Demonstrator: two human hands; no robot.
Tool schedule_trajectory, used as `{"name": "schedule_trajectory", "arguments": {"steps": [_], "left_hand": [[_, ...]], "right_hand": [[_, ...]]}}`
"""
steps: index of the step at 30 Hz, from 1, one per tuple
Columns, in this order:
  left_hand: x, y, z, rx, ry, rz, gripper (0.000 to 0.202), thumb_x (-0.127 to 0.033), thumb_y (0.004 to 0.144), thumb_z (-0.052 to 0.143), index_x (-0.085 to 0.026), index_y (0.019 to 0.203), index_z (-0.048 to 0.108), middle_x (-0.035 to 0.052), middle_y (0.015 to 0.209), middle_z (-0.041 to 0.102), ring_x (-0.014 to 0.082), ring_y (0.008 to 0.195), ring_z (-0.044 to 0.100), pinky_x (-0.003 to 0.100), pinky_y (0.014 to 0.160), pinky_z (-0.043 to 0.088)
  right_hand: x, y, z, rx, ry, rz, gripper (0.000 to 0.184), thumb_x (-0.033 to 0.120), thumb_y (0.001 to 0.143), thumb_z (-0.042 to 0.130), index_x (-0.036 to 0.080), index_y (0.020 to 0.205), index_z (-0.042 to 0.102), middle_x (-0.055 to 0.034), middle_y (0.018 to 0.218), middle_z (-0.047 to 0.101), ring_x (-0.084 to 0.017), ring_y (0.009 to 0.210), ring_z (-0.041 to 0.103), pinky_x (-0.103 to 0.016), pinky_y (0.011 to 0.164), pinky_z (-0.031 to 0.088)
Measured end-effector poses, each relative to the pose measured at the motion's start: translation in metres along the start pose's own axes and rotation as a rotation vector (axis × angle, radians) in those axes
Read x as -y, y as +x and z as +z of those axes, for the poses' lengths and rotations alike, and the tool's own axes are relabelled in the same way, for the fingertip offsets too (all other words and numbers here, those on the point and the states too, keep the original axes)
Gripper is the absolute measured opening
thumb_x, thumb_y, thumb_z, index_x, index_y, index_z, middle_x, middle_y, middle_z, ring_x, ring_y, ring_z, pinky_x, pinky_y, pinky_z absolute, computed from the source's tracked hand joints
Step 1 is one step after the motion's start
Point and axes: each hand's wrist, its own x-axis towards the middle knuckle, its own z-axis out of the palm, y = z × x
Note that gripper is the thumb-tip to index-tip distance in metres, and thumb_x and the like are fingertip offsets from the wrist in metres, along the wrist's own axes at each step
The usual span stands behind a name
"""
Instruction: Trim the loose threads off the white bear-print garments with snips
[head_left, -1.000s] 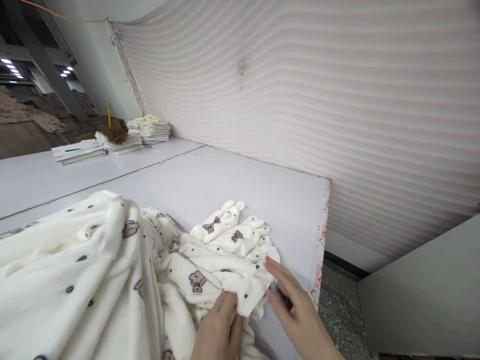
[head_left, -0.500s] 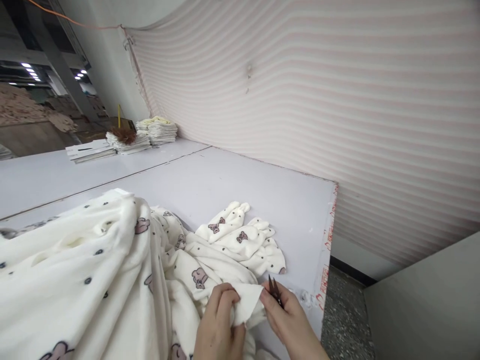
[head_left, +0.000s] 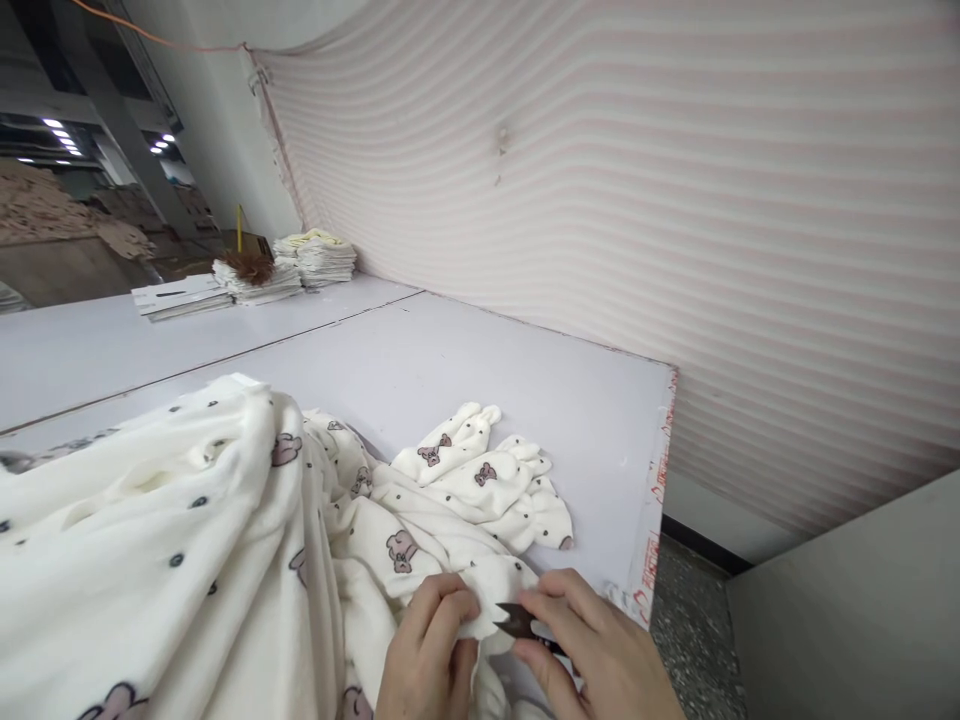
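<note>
White fleece garments (head_left: 232, 520) with bear prints and small dark dots lie heaped along the near side of the table. My left hand (head_left: 431, 650) is closed on a piece of this fabric (head_left: 480, 600), pinching it by its edge. In my right hand (head_left: 600, 645) is a small pair of dark thread snips (head_left: 523, 622), held between thumb and fingers. The tips point left, right at the fabric edge beside my left fingers. Whether the blades touch a thread there is too small to tell. Gathered sleeve ends (head_left: 487, 470) spread over the table just beyond my hands.
The pale table (head_left: 525, 365) ends at a right edge (head_left: 660, 480) with red-printed tape. Stacked folded white pieces (head_left: 322, 262) and flat white boards (head_left: 180, 297) sit at the far left. A pink-striped cloth (head_left: 600, 180) hangs behind. Speckled floor (head_left: 694, 620) shows at right.
My right hand has turned the snips from pointing upward to pointing left, bringing the blades to the fabric edge. The right fingers have come off the fabric; my left hand keeps its hold.
</note>
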Motion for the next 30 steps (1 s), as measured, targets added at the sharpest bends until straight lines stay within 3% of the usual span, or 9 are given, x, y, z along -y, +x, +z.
{"name": "schedule_trajectory", "arguments": {"steps": [5,8,10,13,17,20,25,30], "left_hand": [[0.001,0.001,-0.003,0.010,0.002,-0.015,0.033,0.003,0.073,0.039,-0.022,0.091,0.050,0.0031,0.091,0.056,0.0161,0.084,0.061,0.023,0.073,0.050],[0.001,0.001,-0.003,-0.012,-0.009,-0.039,0.032,0.003,0.073,0.040,-0.022,0.089,0.052,0.0027,0.088,0.056,0.0159,0.081,0.061,0.024,0.072,0.049],[0.002,0.001,-0.003,-0.038,-0.014,-0.049,0.031,0.002,0.073,0.042,-0.022,0.088,0.054,0.0029,0.088,0.057,0.0159,0.080,0.061,0.024,0.072,0.049],[0.005,0.001,-0.001,-0.022,-0.085,-0.095,0.028,-0.002,0.073,0.048,-0.022,0.089,0.061,0.0034,0.090,0.063,0.0177,0.084,0.062,0.025,0.075,0.049],[0.011,0.003,0.007,0.157,-0.393,-0.513,0.013,-0.022,0.078,0.056,-0.019,0.082,0.068,0.0012,0.072,0.068,0.0173,0.068,0.061,0.024,0.066,0.048],[0.015,0.005,0.011,0.200,-0.561,-0.706,0.020,-0.035,0.077,0.061,-0.017,0.079,0.070,0.0008,0.068,0.067,0.0170,0.067,0.059,0.024,0.066,0.046],[0.013,0.009,0.011,0.123,-0.639,-0.696,0.025,-0.043,0.077,0.065,-0.018,0.078,0.069,0.0000,0.072,0.067,0.0169,0.072,0.058,0.021,0.070,0.045],[0.005,0.011,0.007,0.116,-0.595,-0.685,0.025,-0.044,0.081,0.061,-0.019,0.079,0.066,-0.0006,0.069,0.065,0.0144,0.064,0.057,0.019,0.063,0.046]], "right_hand": [[0.005,0.005,0.001,0.143,-0.019,0.026,0.018,0.025,0.091,0.051,0.026,0.100,0.066,-0.0022,0.095,0.064,-0.017,0.070,0.067,-0.025,0.056,0.050],[0.003,0.004,0.003,0.112,0.046,0.070,0.019,0.025,0.093,0.047,0.025,0.095,0.066,-0.0020,0.092,0.063,-0.016,0.070,0.067,-0.024,0.056,0.048],[-0.001,0.004,0.007,0.083,0.111,0.101,0.017,0.028,0.090,0.053,0.026,0.104,0.063,-0.0026,0.098,0.063,-0.018,0.077,0.067,-0.025,0.061,0.049],[-0.008,0.009,0.019,0.046,0.212,0.117,0.031,0.023,0.082,0.061,0.025,0.113,0.056,-0.0035,0.104,0.061,-0.020,0.087,0.064,-0.028,0.071,0.049],[-0.016,0.023,0.036,-0.058,0.376,0.162,0.010,0.016,0.089,0.047,0.021,0.086,0.056,-0.0013,0.085,0.061,-0.017,0.079,0.061,-0.027,0.070,0.046],[-0.017,0.027,0.041,-0.107,0.510,0.156,0.008,0.018,0.090,0.048,0.021,0.091,0.055,-0.0010,0.085,0.061,-0.016,0.079,0.060,-0.024,0.070,0.047],[-0.012,0.015,0.037,-0.098,0.458,0.079,0.027,0.019,0.083,0.059,0.024,0.109,0.057,-0.0041,0.103,0.062,-0.017,0.089,0.063,-0.024,0.074,0.050],[-0.015,0.007,0.033,-0.070,0.229,0.026,0.030,0.023,0.091,0.051,0.026,0.120,0.057,-0.0039,0.103,0.066,-0.018,0.089,0.066,-0.023,0.070,0.052]]}}
